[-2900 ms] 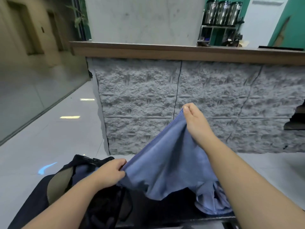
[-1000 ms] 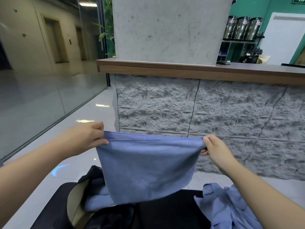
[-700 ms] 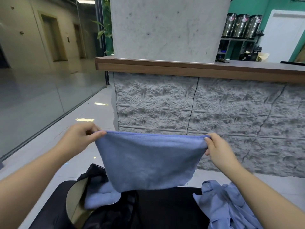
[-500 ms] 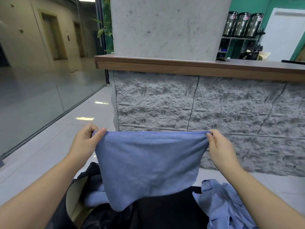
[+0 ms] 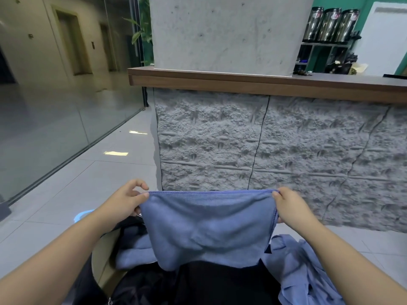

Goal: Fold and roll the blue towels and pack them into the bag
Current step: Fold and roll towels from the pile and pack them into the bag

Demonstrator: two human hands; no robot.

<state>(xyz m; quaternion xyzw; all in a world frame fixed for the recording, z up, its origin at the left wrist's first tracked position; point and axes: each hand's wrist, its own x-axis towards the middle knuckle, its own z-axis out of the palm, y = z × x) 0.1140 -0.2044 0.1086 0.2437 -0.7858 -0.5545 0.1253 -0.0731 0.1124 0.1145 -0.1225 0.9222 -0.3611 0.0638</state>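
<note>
A blue towel hangs in front of me, doubled over, its top edge stretched level between my hands. My left hand pinches the top left corner. My right hand pinches the top right corner. The towel's lower edge sags onto the black surface below. The dark bag lies open at lower left with a blue towel inside it. A crumpled heap of blue towels lies at lower right, under my right forearm.
A grey rough-stone counter front with a wooden top stands just beyond the towel. A concrete pillar rises from it. Pale tiled floor and a glass wall lie to the left. Metal urns stand at back right.
I gathered the towel up from the bag side, spread it between both hands, and lowered it a little; its lower edge now sags onto the black surface.
</note>
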